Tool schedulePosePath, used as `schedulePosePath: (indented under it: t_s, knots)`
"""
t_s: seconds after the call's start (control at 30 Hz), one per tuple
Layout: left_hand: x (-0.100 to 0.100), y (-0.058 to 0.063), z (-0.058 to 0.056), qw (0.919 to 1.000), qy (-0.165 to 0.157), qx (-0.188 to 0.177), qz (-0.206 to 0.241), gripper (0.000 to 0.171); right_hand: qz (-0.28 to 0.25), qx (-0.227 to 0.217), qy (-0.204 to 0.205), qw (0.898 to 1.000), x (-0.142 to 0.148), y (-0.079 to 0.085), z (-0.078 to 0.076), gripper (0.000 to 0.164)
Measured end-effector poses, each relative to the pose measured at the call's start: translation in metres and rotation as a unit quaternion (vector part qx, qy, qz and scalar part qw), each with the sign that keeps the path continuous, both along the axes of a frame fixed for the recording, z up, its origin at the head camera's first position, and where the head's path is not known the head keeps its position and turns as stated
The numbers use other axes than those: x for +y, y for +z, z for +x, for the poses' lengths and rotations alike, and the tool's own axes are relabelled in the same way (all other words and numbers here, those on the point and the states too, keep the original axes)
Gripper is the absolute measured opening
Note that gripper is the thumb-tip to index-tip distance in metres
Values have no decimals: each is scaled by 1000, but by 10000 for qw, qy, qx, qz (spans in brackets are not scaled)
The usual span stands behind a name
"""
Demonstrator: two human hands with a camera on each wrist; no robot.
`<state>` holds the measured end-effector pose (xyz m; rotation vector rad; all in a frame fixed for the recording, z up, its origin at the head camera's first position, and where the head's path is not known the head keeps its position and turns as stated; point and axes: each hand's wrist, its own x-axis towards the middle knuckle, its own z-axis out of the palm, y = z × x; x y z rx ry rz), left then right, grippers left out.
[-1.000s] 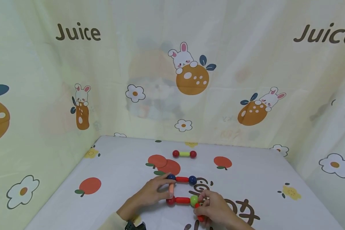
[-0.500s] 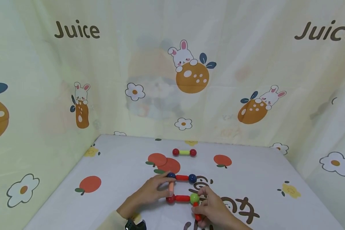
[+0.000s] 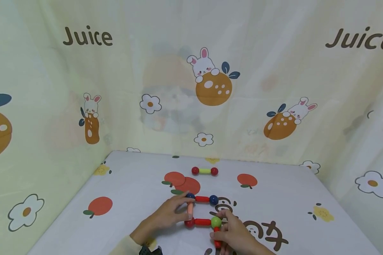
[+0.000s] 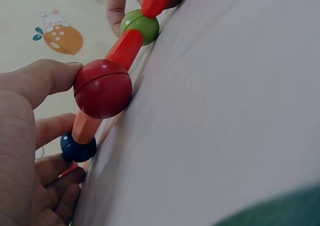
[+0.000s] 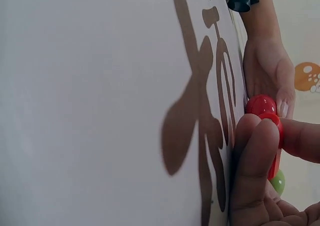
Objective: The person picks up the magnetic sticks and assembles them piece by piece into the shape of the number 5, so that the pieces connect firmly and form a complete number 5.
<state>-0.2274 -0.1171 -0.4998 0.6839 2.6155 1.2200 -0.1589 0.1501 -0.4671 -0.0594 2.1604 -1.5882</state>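
Observation:
A toy frame of balls and rods lies on the table. My left hand (image 3: pixel 170 211) grips its left side, with the thumb at the dark red ball (image 4: pixel 103 88) and fingers around the salmon rod (image 4: pixel 86 127) and the near-left blue ball (image 4: pixel 78 147). From that blue ball a red rod (image 3: pixel 202 199) runs right to another blue ball (image 3: pixel 214 200). Along the front, a second red rod (image 3: pixel 203 222) joins the dark red ball to a green ball (image 3: pixel 216 222). My right hand (image 3: pixel 237 233) pinches a third red rod (image 3: pixel 217 236), which meets the green ball and points towards me.
Farther back lies a separate yellow-green rod (image 3: pixel 205 171) with a red ball at each end. Printed cloth covers the table (image 3: pixel 140 166), and a printed curtain (image 3: pixel 172 71) rises behind and at both sides.
My right hand has swung the third red rod leftward at the green ball, from slanting right to pointing nearly straight towards me. My left hand keeps its hold on the frame.

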Motion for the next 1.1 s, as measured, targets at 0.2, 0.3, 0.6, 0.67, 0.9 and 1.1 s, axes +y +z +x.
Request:
schedulePosePath:
  t_s: [0.2, 0.3, 0.6, 0.67, 0.9, 1.1]
  knots:
    - [-1, 0, 0, 10000, -5, 6, -6, 47, 46, -34, 8, 10000, 0, 2, 0, 70]
    - [0, 0, 0, 10000, -1, 5, -15, 47, 127, -26, 29, 9999, 1, 2, -1, 68]
    - [0, 3, 1, 10000, -17, 24, 32, 49, 432, 255, 239, 9985, 5, 2, -7, 66]
    - [0, 3, 1, 10000, -29, 27, 37, 49, 487, 264, 230, 9982, 5, 2, -8, 66]
    - [0, 4, 3, 10000, -45, 0, 55, 48, 716, 189, 162, 9971, 3, 2, -9, 66]
    - [1, 6, 5, 10000, -39, 15, 28, 49, 830, 286, 212, 9959, 3, 2, -10, 62]
